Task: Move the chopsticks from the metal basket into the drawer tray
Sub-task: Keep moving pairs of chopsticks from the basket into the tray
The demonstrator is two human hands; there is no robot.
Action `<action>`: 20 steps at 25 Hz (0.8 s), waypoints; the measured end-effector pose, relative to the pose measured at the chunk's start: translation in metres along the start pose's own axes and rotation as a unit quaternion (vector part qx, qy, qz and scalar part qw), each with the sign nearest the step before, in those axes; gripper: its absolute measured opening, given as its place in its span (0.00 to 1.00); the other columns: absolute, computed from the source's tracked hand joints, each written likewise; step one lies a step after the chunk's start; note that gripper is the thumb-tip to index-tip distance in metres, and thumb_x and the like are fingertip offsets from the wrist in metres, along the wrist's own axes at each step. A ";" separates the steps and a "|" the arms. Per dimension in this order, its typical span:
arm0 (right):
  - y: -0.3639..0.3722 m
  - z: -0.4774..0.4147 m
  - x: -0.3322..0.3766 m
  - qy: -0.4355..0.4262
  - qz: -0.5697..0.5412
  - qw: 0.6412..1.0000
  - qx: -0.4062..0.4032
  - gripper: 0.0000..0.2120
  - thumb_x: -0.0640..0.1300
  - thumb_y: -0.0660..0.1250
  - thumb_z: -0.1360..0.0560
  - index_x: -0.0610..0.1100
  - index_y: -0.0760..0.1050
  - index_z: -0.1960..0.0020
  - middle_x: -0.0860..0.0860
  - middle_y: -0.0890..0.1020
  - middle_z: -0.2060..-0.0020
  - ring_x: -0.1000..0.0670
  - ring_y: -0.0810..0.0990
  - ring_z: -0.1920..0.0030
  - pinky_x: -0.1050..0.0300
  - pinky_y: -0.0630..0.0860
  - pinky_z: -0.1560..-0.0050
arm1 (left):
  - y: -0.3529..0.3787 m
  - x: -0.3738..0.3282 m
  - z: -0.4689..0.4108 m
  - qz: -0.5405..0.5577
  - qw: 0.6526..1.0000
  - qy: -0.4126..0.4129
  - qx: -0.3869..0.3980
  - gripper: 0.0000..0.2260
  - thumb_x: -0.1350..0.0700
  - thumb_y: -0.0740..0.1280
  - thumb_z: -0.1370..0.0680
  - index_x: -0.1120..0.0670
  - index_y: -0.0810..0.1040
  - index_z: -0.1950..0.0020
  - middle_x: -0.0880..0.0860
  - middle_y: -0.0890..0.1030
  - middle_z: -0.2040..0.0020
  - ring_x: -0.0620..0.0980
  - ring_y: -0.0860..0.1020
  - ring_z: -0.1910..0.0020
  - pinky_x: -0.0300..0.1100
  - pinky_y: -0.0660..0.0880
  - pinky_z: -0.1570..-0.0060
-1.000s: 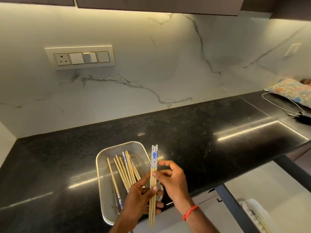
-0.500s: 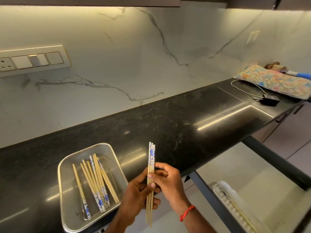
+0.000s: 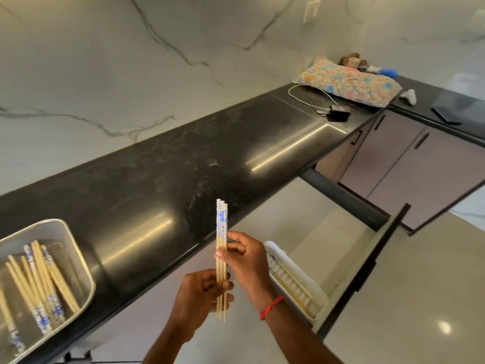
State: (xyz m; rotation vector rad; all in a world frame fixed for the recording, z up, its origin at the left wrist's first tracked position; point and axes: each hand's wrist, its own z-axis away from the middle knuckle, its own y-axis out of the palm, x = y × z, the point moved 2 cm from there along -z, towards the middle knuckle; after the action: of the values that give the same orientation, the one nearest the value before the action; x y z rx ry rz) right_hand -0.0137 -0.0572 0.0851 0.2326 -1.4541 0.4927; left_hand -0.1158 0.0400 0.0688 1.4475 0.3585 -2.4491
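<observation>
Chopsticks (image 3: pixel 221 258), gripped by the left hand (image 3: pixel 199 292) and right hand (image 3: pixel 246 261), have been carried right from the basket (image 3: pixel 52 227) toward the tray (image 3: pixel 312 290).

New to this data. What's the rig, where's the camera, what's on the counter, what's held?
No machine here: a person works with bare hands, and the one picture comes from a wide-angle camera worn on the head, looking forward and down. The left hand and the right hand, with a red thread at the wrist, both grip a bundle of chopsticks upright. On the black counter, at left, stands a metal basket with more chopsticks lying in it. Below right, an open drawer holds a white tray with a few chopsticks in it. Farther along lie a floral pouch, a charger with cable and a phone.
</observation>
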 end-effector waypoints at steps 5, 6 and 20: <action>-0.037 0.012 -0.033 0.012 0.039 0.999 0.021 0.11 0.45 0.72 0.26 0.49 0.82 0.43 0.54 0.88 0.55 0.58 0.86 0.56 0.62 0.83 0.58 | 0.044 0.020 -0.005 -0.009 1.000 -0.016 -0.005 0.06 0.65 0.68 0.22 0.59 0.85 0.51 0.57 0.88 0.59 0.58 0.87 0.60 0.46 0.85 0.62; -0.047 0.012 -0.037 0.016 0.050 0.998 0.024 0.10 0.45 0.72 0.26 0.48 0.82 0.45 0.52 0.88 0.55 0.56 0.86 0.57 0.59 0.84 0.57 | 0.054 0.024 -0.007 -0.016 1.000 -0.024 -0.005 0.05 0.64 0.69 0.22 0.59 0.85 0.51 0.56 0.88 0.59 0.57 0.88 0.60 0.44 0.84 0.63; -0.169 -0.057 -0.103 0.020 0.243 0.970 -0.017 0.02 0.40 0.74 0.30 0.43 0.84 0.57 0.48 0.87 0.65 0.49 0.84 0.64 0.52 0.81 0.62 | 0.109 0.031 -0.029 -0.045 0.998 -0.045 -0.013 0.07 0.50 0.68 0.21 0.49 0.84 0.48 0.49 0.88 0.53 0.46 0.87 0.55 0.39 0.81 0.57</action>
State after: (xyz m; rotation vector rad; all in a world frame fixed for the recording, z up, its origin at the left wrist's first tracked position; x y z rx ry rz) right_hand 0.1096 -0.1994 0.0012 -0.1681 -1.4788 0.8611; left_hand -0.0678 -0.0551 0.0197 1.3331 0.4440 -2.5605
